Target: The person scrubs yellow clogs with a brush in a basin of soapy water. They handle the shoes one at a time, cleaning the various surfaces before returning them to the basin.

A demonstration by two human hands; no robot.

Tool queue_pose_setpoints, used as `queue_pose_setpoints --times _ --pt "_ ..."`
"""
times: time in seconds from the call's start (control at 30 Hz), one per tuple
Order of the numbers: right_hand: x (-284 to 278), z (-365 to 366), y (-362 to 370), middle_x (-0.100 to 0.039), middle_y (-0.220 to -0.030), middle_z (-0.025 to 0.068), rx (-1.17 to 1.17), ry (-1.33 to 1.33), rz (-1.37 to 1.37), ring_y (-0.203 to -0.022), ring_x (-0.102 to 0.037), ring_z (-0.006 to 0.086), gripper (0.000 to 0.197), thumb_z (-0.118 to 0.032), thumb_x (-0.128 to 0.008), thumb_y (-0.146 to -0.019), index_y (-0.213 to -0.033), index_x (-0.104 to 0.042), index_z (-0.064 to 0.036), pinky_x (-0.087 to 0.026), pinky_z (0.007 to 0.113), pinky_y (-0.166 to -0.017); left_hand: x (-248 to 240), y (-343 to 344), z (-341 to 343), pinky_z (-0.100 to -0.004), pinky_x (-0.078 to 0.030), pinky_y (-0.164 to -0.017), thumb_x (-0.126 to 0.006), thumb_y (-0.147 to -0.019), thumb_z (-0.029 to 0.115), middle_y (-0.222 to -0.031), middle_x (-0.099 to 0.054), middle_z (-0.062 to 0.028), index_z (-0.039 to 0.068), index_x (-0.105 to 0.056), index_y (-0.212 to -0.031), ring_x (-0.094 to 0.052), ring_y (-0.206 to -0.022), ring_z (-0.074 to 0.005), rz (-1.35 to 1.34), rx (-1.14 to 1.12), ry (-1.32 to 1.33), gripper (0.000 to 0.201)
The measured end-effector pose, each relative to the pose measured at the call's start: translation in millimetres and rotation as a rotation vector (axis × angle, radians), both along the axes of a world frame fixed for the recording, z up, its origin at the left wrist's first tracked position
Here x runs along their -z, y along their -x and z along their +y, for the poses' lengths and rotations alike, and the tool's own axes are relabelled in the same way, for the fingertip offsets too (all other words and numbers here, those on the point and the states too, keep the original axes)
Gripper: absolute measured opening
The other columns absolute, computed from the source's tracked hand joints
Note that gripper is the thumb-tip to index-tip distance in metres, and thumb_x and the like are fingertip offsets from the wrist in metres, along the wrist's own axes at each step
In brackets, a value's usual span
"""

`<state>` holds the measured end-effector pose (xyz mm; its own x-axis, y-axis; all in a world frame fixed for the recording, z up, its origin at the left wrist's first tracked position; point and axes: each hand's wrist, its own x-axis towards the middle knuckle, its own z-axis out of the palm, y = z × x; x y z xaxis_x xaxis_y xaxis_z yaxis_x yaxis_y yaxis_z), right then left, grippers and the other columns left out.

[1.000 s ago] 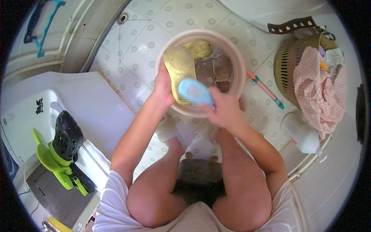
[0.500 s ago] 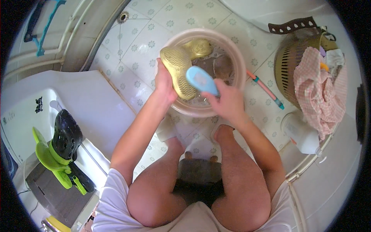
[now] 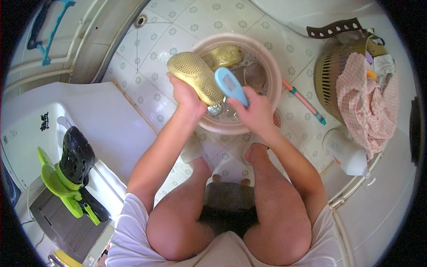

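My left hand [image 3: 187, 94] is closed round a yellow shoe [image 3: 193, 73], its wavy-ridged sole turned up, over the left side of a pink basin [image 3: 274, 102]. In my right hand [image 3: 257, 110] is a light-blue scrub brush [image 3: 230, 86], held by its handle close to the shoe's right side, its bristles hidden beneath. Murky, sudsy water [image 3: 253, 75] lies in the basin, and a second yellow shoe [image 3: 227, 55] floats or rests there, sole up, by the far rim.
Right of the basin, a pink-and-teal stick [image 3: 304, 104] lies on the tiled floor. Beyond it stand a basket [image 3: 324, 78] with a checked cloth [image 3: 367, 107] and a white jug [image 3: 344, 153]. Black and green shoes [image 3: 73, 173] are at the left. A floor drain [image 3: 140, 20] is at the far left.
My left hand has tilted the shoe and shifted it left. The brush has turned more upright and moved slightly off the sole's edge.
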<state>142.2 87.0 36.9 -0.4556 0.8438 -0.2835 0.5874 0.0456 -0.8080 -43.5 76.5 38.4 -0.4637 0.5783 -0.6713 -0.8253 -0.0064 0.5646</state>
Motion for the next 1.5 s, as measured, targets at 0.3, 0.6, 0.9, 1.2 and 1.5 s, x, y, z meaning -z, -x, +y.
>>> queue_pose_setpoints --times 0.3,0.6,0.9,1.2,1.5 --pt "-10.7 -14.4 15.1 -0.069 -0.075 0.0189 -0.015 0.029 -0.118 -0.07 -0.071 0.0353 0.044 -0.041 -0.076 -0.087 -0.109 -0.066 -0.0039 -0.053 0.044 -0.064 -0.2 -2.2 0.3 -0.0442 -0.045 -0.109 -0.011 -0.105 0.063 -0.138 -0.057 -0.0099 0.012 -0.05 -0.142 -0.056 -0.126 -0.0299 0.033 -0.06 -0.007 0.074" --pt "-4.5 -25.0 15.9 -0.068 -0.077 0.0224 0.01 0.025 0.028 -0.073 -0.069 0.0436 0.05 -0.053 -0.071 -0.089 -0.1 -0.064 -0.005 -0.053 0.051 -0.064 -0.2 0.2 2.9 -0.0452 -0.052 -0.096 -0.025 -0.105 0.054 -0.122 -0.064 -0.0078 0.013 -0.058 -0.127 -0.062 -0.11 -0.0282 0.001 -0.093 -0.041 0.058" --pt "-14.7 -35.9 17.7 -0.069 -0.076 0.0209 -0.066 -0.027 0.068 -0.071 -0.069 0.0418 0.047 -0.049 -0.073 -0.089 -0.093 -0.064 -0.0029 -0.053 0.049 -0.063 1.8 11.1 -1.0 -0.0431 -0.052 -0.097 -0.026 -0.105 0.051 -0.12 -0.065 -0.0077 0.012 -0.059 -0.126 -0.063 -0.11 -0.0269 -0.002 -0.059 -0.035 0.055" --pt "-8.3 -32.7 17.2 -0.07 -0.077 0.0209 -0.062 -0.023 0.057 -0.071 -0.07 0.0418 0.049 -0.052 -0.072 -0.088 -0.101 -0.063 -0.0052 -0.054 0.049 -0.064 3.3 11.2 -2.3 -0.0441 -0.046 -0.108 -0.014 -0.104 0.063 -0.136 -0.058 -0.0091 0.012 -0.05 -0.141 -0.056 -0.126 -0.0299 0.022 -0.028 0.013 0.073" --pt "-3.1 -25.2 17.9 -0.069 -0.074 0.0189 -0.033 0.013 0.021 -0.071 -0.07 0.0409 0.051 -0.054 -0.072 -0.088 -0.101 -0.064 -0.0056 -0.054 0.051 -0.063 4.8 10.0 -2.6 -0.0461 -0.051 -0.099 -0.024 -0.104 0.055 -0.122 -0.065 -0.0092 0.013 -0.057 -0.13 -0.062 -0.112 -0.0291 0.024 -0.08 0.025 0.06"
